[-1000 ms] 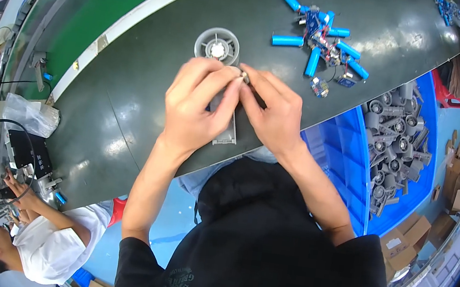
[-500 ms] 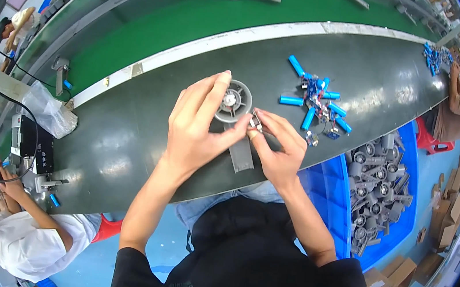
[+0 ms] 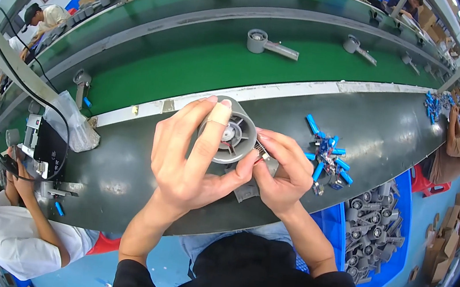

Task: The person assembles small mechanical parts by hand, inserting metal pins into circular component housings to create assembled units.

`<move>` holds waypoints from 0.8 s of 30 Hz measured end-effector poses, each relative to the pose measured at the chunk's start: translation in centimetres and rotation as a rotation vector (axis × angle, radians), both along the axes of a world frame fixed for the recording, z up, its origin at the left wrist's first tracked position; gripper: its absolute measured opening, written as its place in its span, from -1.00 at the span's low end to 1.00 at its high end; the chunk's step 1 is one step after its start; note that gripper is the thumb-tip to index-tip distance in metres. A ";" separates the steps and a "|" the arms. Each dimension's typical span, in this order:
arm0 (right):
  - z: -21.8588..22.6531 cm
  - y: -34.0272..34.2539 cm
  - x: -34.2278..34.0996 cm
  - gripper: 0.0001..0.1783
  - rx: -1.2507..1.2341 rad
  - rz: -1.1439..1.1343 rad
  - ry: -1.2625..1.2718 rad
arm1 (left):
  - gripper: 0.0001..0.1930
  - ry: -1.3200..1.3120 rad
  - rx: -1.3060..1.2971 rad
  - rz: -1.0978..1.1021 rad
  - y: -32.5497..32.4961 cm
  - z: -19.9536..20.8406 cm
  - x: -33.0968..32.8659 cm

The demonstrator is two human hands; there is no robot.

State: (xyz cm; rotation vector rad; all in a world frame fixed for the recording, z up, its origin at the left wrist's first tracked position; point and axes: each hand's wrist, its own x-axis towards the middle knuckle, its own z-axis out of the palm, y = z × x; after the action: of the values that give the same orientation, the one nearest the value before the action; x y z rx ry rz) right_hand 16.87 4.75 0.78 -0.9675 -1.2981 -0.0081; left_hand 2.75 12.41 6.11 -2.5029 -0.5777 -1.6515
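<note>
A grey handheld fan housing, with a round head and spokes around its hub, is in my left hand. My left fingers wrap over the round head and the thumb reaches its lower right side. The housing's handle points down, partly hidden behind my hands. At the right of the head, my right hand pinches a small circuit board with metal parts against the housing. My left thumb tip is close to that board. Whether the board sits inside the housing cannot be made out.
Blue cylindrical cells with wired boards lie piled at the right. A blue bin of grey housings stands below the table's right edge. Beyond a white ledge, a green belt carries fan housings. Co-workers sit left and right.
My left fingers have closed over the fan housing's head, which is now raised nearer to me. The board in my right hand has come against its side. The whole view has tilted upward.
</note>
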 end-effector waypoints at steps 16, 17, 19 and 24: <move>-7.3 27.5 2.3 -0.67 -0.677 0.292 0.418 | -0.44 0.183 -0.578 0.143 27.0 -8.0 1.8; -8.9 29.2 3.3 -0.65 -0.656 0.271 0.461 | -0.43 0.197 -0.593 0.154 28.4 -8.9 2.6; -8.5 30.1 3.4 -0.63 -0.665 0.123 0.279 | -0.43 0.228 -0.599 0.172 30.8 -11.0 1.2; -7.3 27.9 13.3 -0.65 -0.479 -0.527 -0.374 | -0.39 0.262 -0.523 0.291 32.3 -13.0 1.1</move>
State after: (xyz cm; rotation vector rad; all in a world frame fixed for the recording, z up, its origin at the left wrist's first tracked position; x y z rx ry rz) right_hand 30.15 32.65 -6.55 -1.7661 -1.3729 -0.3092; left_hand 3.88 44.69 -6.91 -2.7233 -1.4097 -1.1539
